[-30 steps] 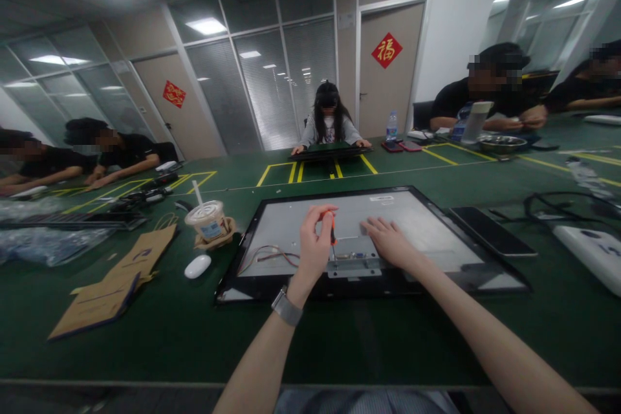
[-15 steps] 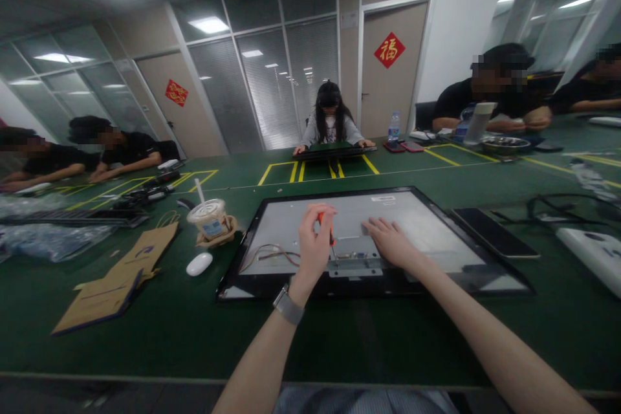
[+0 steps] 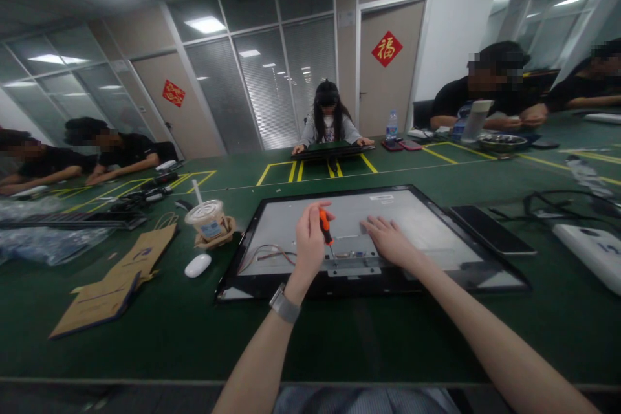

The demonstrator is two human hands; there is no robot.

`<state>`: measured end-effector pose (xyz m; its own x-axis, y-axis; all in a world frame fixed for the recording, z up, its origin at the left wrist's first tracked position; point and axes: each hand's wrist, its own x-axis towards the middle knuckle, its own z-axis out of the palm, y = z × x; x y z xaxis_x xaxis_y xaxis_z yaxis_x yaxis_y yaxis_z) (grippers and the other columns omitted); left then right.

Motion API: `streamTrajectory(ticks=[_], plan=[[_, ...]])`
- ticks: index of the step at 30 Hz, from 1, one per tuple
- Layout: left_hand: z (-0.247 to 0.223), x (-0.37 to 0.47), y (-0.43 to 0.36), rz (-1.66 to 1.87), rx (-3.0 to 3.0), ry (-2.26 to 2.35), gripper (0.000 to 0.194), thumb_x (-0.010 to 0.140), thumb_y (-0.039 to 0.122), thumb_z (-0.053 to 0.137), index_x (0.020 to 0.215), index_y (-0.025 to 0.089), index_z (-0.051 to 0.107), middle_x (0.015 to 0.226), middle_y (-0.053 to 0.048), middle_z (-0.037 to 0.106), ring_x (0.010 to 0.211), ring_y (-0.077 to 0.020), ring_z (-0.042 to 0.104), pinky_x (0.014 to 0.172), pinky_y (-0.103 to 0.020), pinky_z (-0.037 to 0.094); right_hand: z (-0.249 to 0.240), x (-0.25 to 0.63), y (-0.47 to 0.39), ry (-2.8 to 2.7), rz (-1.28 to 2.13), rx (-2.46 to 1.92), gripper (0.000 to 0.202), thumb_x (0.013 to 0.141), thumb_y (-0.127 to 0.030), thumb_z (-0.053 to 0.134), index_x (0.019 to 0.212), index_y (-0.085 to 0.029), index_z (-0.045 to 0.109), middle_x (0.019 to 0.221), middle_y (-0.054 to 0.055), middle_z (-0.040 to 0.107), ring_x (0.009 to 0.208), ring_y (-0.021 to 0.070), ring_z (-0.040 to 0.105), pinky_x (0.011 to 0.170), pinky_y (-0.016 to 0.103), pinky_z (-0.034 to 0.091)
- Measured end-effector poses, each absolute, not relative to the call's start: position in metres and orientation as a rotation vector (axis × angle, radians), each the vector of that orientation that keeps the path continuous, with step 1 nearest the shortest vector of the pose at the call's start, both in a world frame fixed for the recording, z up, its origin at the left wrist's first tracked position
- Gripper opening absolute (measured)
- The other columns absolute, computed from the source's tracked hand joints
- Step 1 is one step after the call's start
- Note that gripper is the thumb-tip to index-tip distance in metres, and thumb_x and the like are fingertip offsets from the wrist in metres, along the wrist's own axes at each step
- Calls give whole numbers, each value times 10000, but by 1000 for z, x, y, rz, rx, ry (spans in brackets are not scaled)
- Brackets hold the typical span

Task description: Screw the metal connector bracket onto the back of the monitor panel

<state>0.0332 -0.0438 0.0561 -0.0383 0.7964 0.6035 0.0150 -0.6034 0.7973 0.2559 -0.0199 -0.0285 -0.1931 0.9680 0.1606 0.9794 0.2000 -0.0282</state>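
My left hand (image 3: 311, 237) is closed around the handle of an orange and black screwdriver (image 3: 325, 226). The shaft points down at a metal bracket (image 3: 356, 270) near the front edge of a flat display panel (image 3: 417, 223), which lies with its grey metal back facing up. Whether the tip sits in a screw is too small to tell. With fingers stretched, my right hand (image 3: 391, 242) rests flat on the panel's back, right of the screwdriver. Thin coloured wires (image 3: 269, 252) curl across the panel on the left, and a small circuit board (image 3: 352, 253) shows beside the bracket.
Left of the panel are a drink cup (image 3: 206, 220), a white mouse (image 3: 198, 266) and a flattened paper bag (image 3: 116, 284). To the right lie a black phone (image 3: 492, 229), cables and a white device (image 3: 592, 252). Across the table a person (image 3: 332, 116) holds another dark panel (image 3: 334, 151).
My left hand has shifted slightly left and opened away from the handle's side, so more of the orange screwdriver shows. My right hand stays flat on the panel.
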Motion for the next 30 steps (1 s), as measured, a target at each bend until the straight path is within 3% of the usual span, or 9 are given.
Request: streamTrajectory(ticks=[6,10,13,20,26,30], plan=[[52,35,-42,1771,1670,880,438,1040,546,409,876,200,621,797,-37,654,745,-160,620,705,-284,512,-27,255,-20,-2335,-126,-1898,552,1034,-191,234,1530,-174,475,1582,194,467,1446,373,443,1128,622,376],[52,34,-46,1976,1922,894,315,974,466,597,815,202,663,909,-59,619,923,-203,607,842,-337,500,-25,254,-20,-2354,-134,-1911,566,1012,-145,244,1529,-153,473,1581,207,463,1441,382,447,1119,631,387],[53,35,-49,2013,2016,921,231,947,407,653,839,208,698,851,-39,586,851,-195,585,791,-323,497,-25,254,-21,-2348,-143,-1910,570,996,-116,269,1521,-163,487,1579,204,467,1438,374,456,1117,626,394],[53,37,-50,1905,1996,869,270,1043,297,468,946,208,703,904,-53,661,858,-182,628,794,-297,495,-30,256,-18,-2327,-145,-1916,548,1021,-155,285,1529,-215,483,1581,177,476,1448,356,449,1125,616,393],[51,40,-50,1991,1981,827,129,932,319,678,900,195,695,926,-52,613,888,-191,617,815,-316,510,-29,254,-19,-2326,-150,-1916,548,1020,-148,282,1525,-200,490,1578,190,474,1443,373,452,1119,628,390],[52,40,-48,1980,1922,883,92,946,258,646,912,193,702,897,-37,591,798,-160,600,751,-287,506,-22,252,-22,-2344,-122,-1934,545,1032,-154,263,1534,-169,474,1592,196,452,1454,381,436,1132,620,380]])
